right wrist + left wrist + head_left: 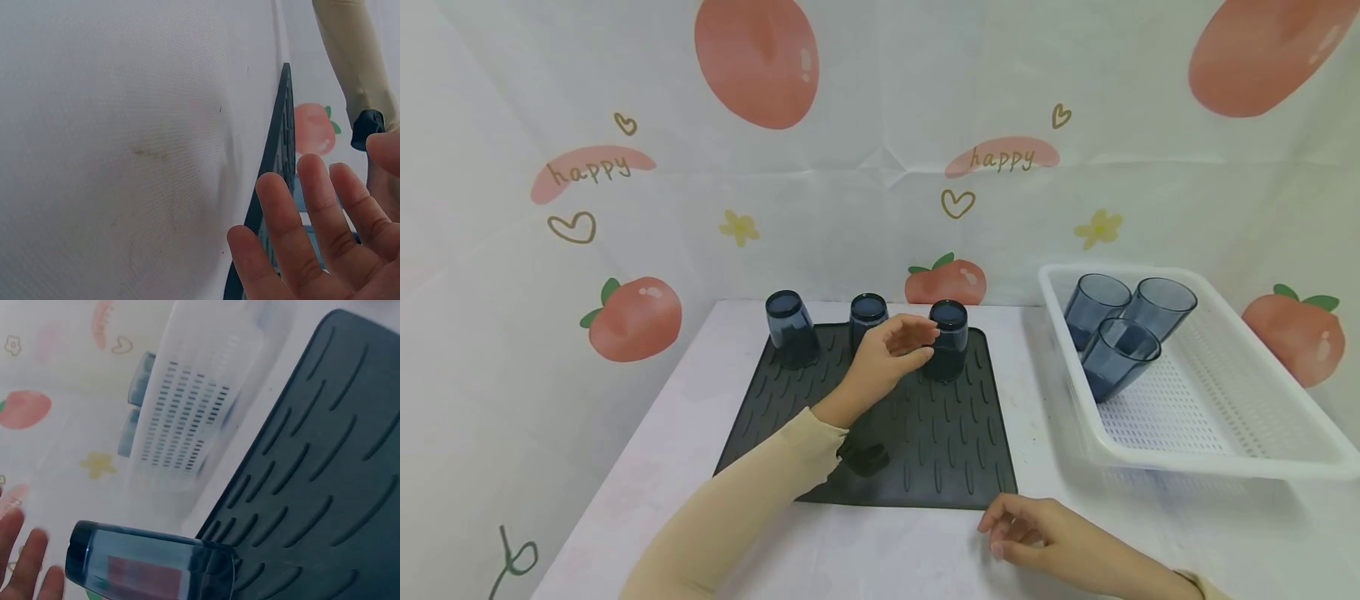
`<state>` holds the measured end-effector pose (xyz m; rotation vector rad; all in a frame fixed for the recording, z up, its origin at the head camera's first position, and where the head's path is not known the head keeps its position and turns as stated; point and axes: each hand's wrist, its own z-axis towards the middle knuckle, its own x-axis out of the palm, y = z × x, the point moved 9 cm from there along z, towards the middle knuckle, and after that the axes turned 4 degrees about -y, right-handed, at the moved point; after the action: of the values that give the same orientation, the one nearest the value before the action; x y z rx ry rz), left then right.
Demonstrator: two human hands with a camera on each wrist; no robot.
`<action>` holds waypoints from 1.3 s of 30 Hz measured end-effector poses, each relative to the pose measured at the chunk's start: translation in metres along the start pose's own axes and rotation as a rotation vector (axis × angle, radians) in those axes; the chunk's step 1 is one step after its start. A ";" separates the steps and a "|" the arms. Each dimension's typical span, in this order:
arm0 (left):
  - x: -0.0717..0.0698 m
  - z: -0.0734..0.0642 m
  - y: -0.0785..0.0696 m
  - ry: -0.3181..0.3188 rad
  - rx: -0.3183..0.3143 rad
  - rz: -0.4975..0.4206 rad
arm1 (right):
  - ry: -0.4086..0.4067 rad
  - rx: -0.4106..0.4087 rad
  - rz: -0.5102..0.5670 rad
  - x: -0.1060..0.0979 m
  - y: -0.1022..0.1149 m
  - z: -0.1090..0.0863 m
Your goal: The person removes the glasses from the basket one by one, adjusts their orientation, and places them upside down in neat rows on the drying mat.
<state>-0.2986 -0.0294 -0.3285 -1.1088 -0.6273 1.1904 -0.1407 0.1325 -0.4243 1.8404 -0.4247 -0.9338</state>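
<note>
Three blue-tinted glasses stand upside down along the far part of a black ridged drying mat (925,450): a left glass (792,333), a middle glass (868,311) partly behind my hand, and a right glass (950,342). My left hand (895,354) hovers just left of the right glass, fingers loosely bent with nothing in them. In the left wrist view, a gap separates its fingers (28,565) from that glass (150,562). Relaxed, my right hand (1030,533) is by the mat's front right corner and holds nothing; its fingers (284,219) are spread in the right wrist view.
A white perforated basket (1210,462) stands on the right of the table, with three more blue glasses (1120,354) leaning in its left end. Behind everything hangs a printed cloth (850,217). A small dark device (865,460) sits under the left wrist.
</note>
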 end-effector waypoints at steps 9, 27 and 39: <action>0.019 -0.028 0.005 0.190 -0.101 -0.008 | -0.009 0.003 -0.009 -0.001 0.002 -0.001; 0.058 -0.069 0.020 0.474 -0.268 0.120 | -0.022 -0.109 -0.001 -0.007 0.010 -0.003; 0.064 -0.082 0.035 0.614 -0.400 0.199 | -0.114 -0.143 -0.088 -0.025 0.027 -0.005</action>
<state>-0.2224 0.0021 -0.4015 -1.8135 -0.2808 0.8296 -0.1495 0.1396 -0.3896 1.6926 -0.3392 -1.1051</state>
